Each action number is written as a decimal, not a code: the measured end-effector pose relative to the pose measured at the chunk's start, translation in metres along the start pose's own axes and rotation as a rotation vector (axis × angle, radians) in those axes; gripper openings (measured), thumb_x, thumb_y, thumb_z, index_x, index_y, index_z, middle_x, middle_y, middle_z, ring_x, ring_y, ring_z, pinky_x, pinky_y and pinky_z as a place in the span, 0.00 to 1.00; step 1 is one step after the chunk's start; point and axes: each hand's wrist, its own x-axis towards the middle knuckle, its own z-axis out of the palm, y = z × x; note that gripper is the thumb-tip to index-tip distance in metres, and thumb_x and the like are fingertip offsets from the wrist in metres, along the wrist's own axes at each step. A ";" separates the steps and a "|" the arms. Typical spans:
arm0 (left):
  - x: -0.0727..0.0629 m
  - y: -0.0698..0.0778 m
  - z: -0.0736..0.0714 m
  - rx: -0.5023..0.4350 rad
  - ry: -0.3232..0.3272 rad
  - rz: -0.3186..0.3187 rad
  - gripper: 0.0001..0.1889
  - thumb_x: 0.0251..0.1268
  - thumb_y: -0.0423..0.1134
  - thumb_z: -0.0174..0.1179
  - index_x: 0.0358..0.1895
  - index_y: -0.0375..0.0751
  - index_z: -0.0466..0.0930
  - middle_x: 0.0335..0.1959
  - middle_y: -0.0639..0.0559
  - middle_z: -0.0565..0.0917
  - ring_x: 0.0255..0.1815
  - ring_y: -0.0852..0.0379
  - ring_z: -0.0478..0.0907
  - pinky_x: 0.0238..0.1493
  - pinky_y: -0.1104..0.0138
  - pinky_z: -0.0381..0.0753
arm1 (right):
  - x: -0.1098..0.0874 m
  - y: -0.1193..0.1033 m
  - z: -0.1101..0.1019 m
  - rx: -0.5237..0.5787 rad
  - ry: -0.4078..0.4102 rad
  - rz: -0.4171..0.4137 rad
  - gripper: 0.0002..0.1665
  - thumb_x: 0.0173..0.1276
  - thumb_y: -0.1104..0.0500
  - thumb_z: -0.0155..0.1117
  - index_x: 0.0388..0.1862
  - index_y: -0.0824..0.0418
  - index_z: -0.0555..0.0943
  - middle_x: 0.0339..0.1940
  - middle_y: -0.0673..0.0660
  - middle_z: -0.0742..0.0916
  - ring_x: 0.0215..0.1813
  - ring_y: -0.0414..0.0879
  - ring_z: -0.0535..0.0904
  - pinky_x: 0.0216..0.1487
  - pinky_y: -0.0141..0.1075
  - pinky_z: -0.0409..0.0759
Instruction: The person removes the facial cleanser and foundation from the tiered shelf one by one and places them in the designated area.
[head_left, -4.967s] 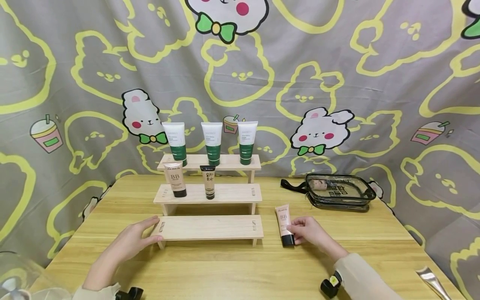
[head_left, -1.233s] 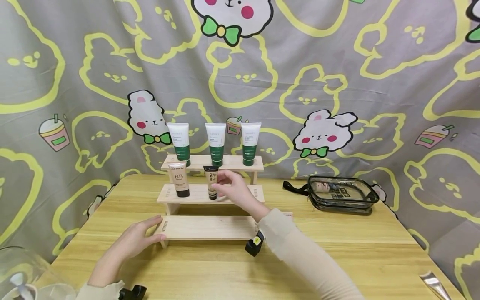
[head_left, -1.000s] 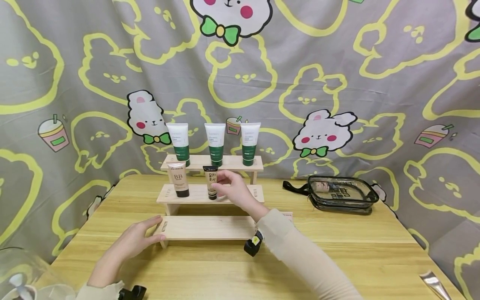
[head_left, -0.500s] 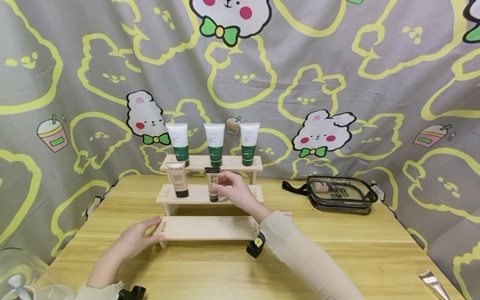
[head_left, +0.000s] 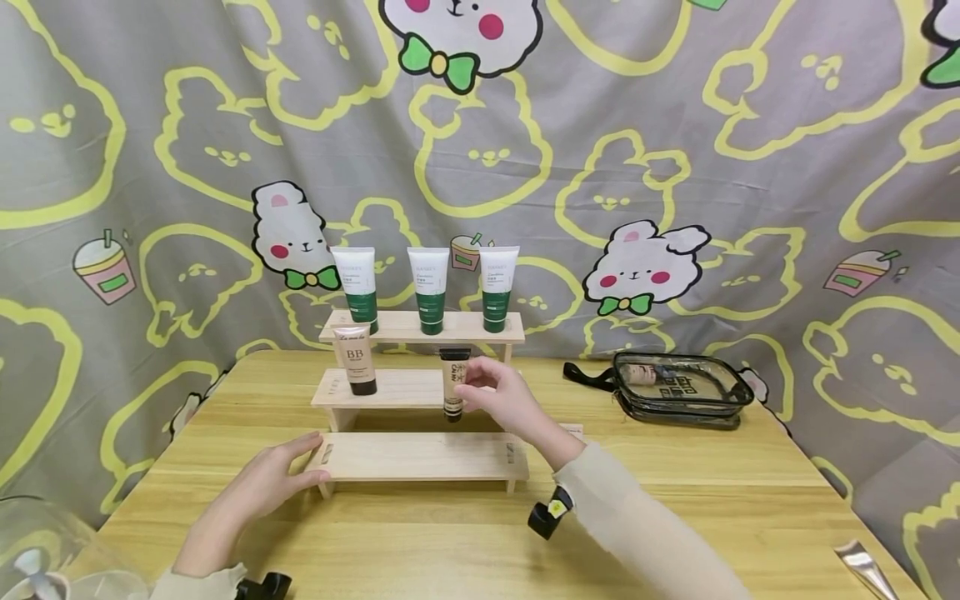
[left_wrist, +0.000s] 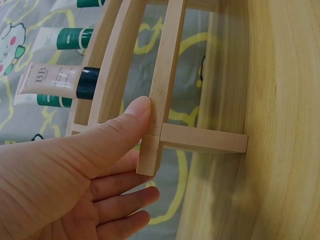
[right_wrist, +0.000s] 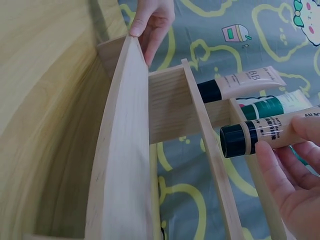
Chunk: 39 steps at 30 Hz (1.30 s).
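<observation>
My right hand (head_left: 513,404) pinches a small beige cosmetic tube with black ends (head_left: 453,385) between thumb and fingers. Held upright, the tube overlaps the front edge of the middle step in the head view; the right wrist view shows its black cap (right_wrist: 234,141) apart from the step's board. My left hand (head_left: 273,477) grips the left end of the lowest step of a three-step wooden display stand (head_left: 420,457), thumb (left_wrist: 137,107) in front and fingers behind. A pink BB cream tube (head_left: 356,360) stands at the left of the middle step.
Three white-and-green tubes (head_left: 431,292) stand along the top step. Right of the stand lies another pink tube (head_left: 573,430), mostly behind my right forearm. A clear zip pouch (head_left: 682,390) lies at back right, a shiny tool (head_left: 864,567) at front right, a transparent dome (head_left: 56,550) at front left.
Five seconds ago my right hand held the pink tube right of the stand. Since then it took the small beige tube from the middle step, bringing it right and forward. Left hand stays.
</observation>
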 end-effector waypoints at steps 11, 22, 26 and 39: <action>-0.001 -0.001 0.000 0.002 0.004 0.005 0.34 0.55 0.49 0.63 0.58 0.26 0.70 0.59 0.31 0.69 0.57 0.32 0.66 0.56 0.42 0.65 | -0.028 0.033 -0.040 -0.041 0.063 0.029 0.17 0.62 0.64 0.63 0.46 0.73 0.73 0.38 0.60 0.80 0.38 0.53 0.79 0.38 0.45 0.82; 0.000 -0.001 0.000 -0.008 -0.005 0.005 0.34 0.56 0.50 0.63 0.58 0.26 0.70 0.58 0.31 0.70 0.57 0.33 0.67 0.56 0.43 0.66 | -0.063 0.050 -0.085 -0.041 0.126 0.054 0.15 0.63 0.66 0.61 0.43 0.75 0.72 0.36 0.61 0.78 0.37 0.47 0.79 0.36 0.44 0.83; 0.000 -0.001 0.001 -0.006 0.000 0.009 0.33 0.56 0.49 0.63 0.58 0.26 0.70 0.58 0.31 0.70 0.57 0.33 0.67 0.56 0.43 0.66 | -0.078 0.058 -0.099 -0.042 0.179 0.075 0.16 0.63 0.67 0.61 0.45 0.77 0.71 0.35 0.60 0.78 0.35 0.44 0.79 0.34 0.44 0.83; 0.000 0.000 0.000 -0.008 0.009 0.020 0.34 0.56 0.50 0.63 0.58 0.26 0.70 0.59 0.31 0.69 0.58 0.33 0.66 0.56 0.43 0.65 | -0.116 0.097 -0.146 -0.121 0.267 0.267 0.18 0.65 0.61 0.61 0.44 0.77 0.72 0.34 0.60 0.82 0.34 0.45 0.80 0.35 0.44 0.83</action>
